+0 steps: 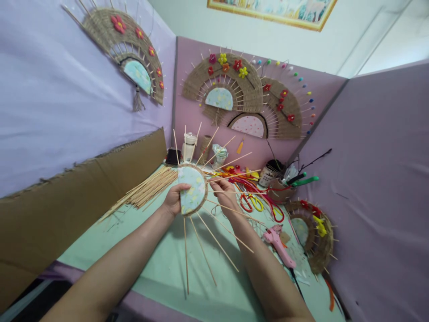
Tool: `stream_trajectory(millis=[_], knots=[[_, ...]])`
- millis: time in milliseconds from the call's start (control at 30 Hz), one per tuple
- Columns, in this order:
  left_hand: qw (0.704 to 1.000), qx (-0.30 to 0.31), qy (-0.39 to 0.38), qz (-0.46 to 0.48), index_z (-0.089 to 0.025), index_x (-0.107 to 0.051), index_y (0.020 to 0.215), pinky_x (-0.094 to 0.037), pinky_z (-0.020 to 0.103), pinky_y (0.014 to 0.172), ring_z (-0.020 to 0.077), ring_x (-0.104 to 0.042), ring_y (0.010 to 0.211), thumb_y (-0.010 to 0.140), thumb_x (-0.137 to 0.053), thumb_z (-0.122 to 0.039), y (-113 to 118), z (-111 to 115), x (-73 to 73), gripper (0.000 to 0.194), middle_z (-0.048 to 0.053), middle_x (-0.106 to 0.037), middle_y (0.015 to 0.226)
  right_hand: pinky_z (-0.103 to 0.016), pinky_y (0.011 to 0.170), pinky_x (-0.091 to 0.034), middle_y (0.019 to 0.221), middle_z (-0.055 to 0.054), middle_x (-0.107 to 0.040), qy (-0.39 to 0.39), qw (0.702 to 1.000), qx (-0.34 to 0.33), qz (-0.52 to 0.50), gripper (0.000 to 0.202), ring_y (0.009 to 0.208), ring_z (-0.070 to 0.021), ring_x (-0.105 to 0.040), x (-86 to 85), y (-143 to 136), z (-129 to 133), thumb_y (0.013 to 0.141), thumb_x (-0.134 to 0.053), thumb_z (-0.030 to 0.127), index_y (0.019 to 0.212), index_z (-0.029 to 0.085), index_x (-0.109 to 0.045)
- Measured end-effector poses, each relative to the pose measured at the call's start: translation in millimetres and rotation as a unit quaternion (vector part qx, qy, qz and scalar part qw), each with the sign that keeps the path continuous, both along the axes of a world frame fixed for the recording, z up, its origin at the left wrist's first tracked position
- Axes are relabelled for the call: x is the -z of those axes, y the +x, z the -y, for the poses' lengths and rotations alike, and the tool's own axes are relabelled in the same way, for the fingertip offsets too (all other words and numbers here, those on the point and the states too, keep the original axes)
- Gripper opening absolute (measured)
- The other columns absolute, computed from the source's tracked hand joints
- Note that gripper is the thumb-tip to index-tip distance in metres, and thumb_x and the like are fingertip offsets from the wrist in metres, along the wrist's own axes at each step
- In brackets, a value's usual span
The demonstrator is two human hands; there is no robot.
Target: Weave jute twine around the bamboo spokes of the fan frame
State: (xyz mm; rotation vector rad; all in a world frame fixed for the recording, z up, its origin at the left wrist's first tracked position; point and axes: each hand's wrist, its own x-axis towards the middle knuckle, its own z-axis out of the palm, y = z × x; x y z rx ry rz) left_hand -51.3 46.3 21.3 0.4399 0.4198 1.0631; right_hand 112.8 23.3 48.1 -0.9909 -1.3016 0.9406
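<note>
A half-round panel [193,190] covered in pale blue-green patterned cloth is held up over the table, its straight side to the left. Long thin wooden sticks [217,241] fan out from its curved rim, which has brown twine [205,203] along it. My left hand [174,199] grips the panel by the straight side, thumb on the front face. At the curved side, my right hand [224,191] is closed in a pinch among the sticks, close to the rim. What lies between its fingertips is too small to make out.
Loose sticks [147,188] lie in a pile at left, beside a cardboard strip [87,192]. Scissors [246,202] and red cords are behind my right hand. A pink glue gun [281,246] lies at right, near a finished woven fan [318,241]. More fans [224,80] hang behind.
</note>
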Motion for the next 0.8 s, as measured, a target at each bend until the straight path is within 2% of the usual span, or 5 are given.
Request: stream_trajectory(millis=[167,267,467,633,800], knots=[[0.996,0.045,0.078,0.011,-0.006,-0.05,0.128,-0.047,0.046,0.094,0.0288,-0.066,0.097,0.065,-0.048,-0.006,-6,-1,2.8,0.064,0.013,-0.073,0.095,-0.024,0.05,-0.03,0.058,0.003,-0.05,-0.012,0.996,-0.087,-0.024,0.017,0.052,-0.0097,-0.038,-3.8,6,1,0.069,-0.066,0.033,0.076,0.018,-0.063],[0.994,0.05,0.102,0.002,-0.007,-0.05,0.128,-0.048,0.046,0.093,0.0294,-0.065,0.098,0.064,-0.05,-0.007,-8,-2,4.9,0.064,0.013,-0.072,0.097,-0.024,0.05,-0.029,0.055,0.004,-0.046,-0.01,0.995,-0.097,-0.031,0.017,0.051,-0.0091,-0.037,-4.9,9,2,0.07,-0.067,0.033,0.076,0.018,-0.063],[0.992,0.057,0.11,-0.007,-0.007,-0.052,0.126,-0.048,0.047,0.092,0.0297,-0.066,0.097,0.064,-0.051,-0.009,-9,-3,6.4,0.062,0.014,-0.072,0.099,-0.024,0.051,-0.027,0.055,0.005,-0.044,-0.013,0.992,-0.127,-0.007,0.018,0.051,-0.0084,-0.035,-7.0,14,4,0.071,-0.068,0.034,0.077,0.018,-0.064],[0.991,0.071,0.112,-0.01,-0.007,-0.051,0.126,-0.047,0.047,0.093,0.03,-0.065,0.098,0.065,-0.05,-0.009,-12,-4,6.2,0.062,0.014,-0.071,0.101,-0.023,0.052,-0.028,0.061,0.002,-0.051,-0.013,0.988,-0.151,0.021,0.021,0.054,-0.0089,-0.039,-6.2,18,1,0.071,-0.069,0.037,0.076,0.017,-0.065],[0.993,0.057,0.101,-0.01,-0.007,-0.053,0.124,-0.046,0.048,0.094,0.0303,-0.065,0.099,0.064,-0.05,-0.009,-15,-4,2.3,0.061,0.015,-0.071,0.101,-0.021,0.049,-0.029,0.067,0.002,-0.052,-0.069,0.974,-0.196,0.084,0.033,0.053,-0.0068,-0.038,-11.6,50,-3,0.07,-0.07,0.04,0.092,0.017,-0.067]])
